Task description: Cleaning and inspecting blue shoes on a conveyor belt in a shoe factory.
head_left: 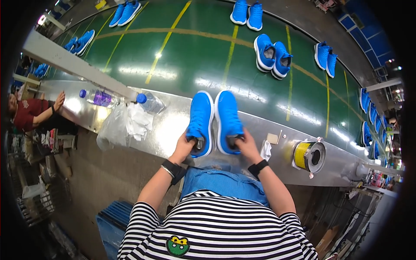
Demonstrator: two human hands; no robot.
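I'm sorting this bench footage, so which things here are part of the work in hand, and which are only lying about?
In hand:
- left hand on the heel of the left blue shoe
- right hand on the heel of the right blue shoe

Lying about:
- two water bottles
- clear plastic bag
- yellow tape roll
- other shoe pairs on the green belt

A steel ledge (173, 130) bears two blue shoes (214, 121), bottles (149, 102), and a tape roll (308, 156).
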